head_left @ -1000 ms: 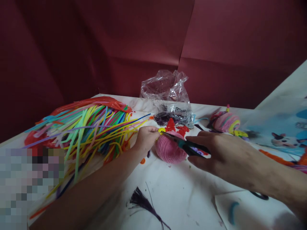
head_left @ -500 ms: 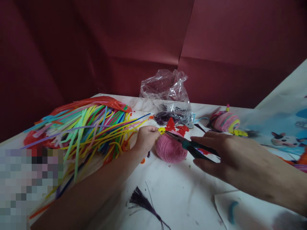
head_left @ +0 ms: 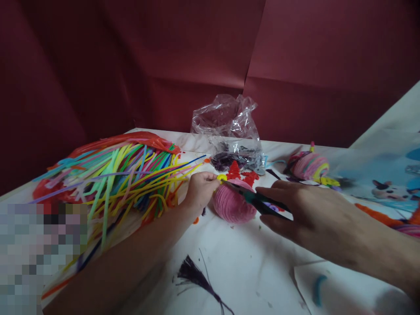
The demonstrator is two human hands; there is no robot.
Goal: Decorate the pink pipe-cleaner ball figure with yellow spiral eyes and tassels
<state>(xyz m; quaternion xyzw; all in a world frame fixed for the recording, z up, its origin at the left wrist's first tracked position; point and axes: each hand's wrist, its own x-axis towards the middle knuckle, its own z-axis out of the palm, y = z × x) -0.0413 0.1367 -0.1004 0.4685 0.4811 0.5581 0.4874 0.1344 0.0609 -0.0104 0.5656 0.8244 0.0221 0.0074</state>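
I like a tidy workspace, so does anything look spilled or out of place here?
Yes: multicoloured fuzzy craft stems sprawl in a tangle over red plastic wrapping on the left, and a dark purple thread tassel lies with one strand splayed loose.

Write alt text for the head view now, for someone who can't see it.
The left hand pinches a small yellow piece while the right hand holds pliers up to it, by a pink ridged ball on a white table. Colorful pipe cleaners are heaped at left, a clear bag stands behind, and a dark tassel lies in front.
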